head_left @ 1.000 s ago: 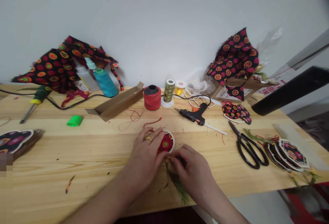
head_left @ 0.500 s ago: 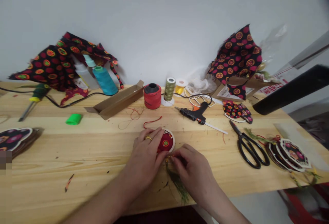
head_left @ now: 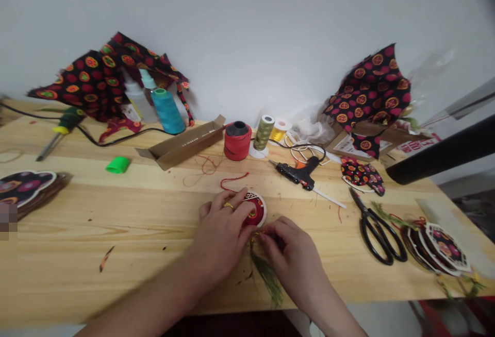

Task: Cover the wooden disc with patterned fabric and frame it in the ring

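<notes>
Under my left hand (head_left: pixel 224 236) lies a round ornament (head_left: pixel 258 215) with a pale cut-out rim and dark red patterned fabric. The fingers press it to the table, with the thumb at its lower edge. Just to the right, my right hand (head_left: pixel 292 254) pinches at the yellow-wrapped top of a green tassel (head_left: pixel 267 277), close by the ornament's bottom edge. The tassel's strands hang toward the table's front edge. A red cord (head_left: pixel 232 178) runs out from the ornament's top. What exactly sits between the right fingertips is partly hidden.
Black scissors (head_left: pixel 381 234) and a stack of finished ornaments (head_left: pixel 444 247) lie to the right. A glue gun (head_left: pixel 297 173) rests beyond my hands, near red thread (head_left: pixel 237 142) and green thread (head_left: pixel 264 133). On the left are a screwdriver (head_left: pixel 62 131) and a green cap (head_left: pixel 118 165).
The camera view has turned slightly, shifting the table's contents. My left fingers have shifted a little further over the ornament, while the right hand keeps its pinch at the tassel top.
</notes>
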Action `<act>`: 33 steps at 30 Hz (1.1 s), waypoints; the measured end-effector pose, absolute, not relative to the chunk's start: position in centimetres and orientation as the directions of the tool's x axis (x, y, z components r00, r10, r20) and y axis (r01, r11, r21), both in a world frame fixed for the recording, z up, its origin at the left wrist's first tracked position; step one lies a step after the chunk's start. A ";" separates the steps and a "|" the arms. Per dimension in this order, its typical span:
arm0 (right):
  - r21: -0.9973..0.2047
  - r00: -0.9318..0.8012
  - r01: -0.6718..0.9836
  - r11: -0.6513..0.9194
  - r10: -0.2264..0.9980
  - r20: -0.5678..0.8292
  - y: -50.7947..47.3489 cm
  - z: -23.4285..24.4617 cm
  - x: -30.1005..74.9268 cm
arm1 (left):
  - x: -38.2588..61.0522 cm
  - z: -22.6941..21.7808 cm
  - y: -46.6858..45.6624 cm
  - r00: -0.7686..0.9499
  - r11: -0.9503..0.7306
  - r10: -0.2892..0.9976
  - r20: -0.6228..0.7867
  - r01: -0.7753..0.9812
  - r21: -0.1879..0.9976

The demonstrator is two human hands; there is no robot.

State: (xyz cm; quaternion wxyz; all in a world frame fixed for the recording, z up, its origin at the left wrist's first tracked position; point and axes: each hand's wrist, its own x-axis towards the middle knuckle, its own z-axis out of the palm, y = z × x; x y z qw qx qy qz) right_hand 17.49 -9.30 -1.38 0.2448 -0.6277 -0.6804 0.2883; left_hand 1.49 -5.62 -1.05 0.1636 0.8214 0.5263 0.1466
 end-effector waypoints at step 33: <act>-0.746 -0.069 0.662 0.064 0.997 0.024 -8.9 -1.9 17.4 | 1.1 -1.9 -5.9 0.397 -0.375 0.915 0.077 0.761 0.530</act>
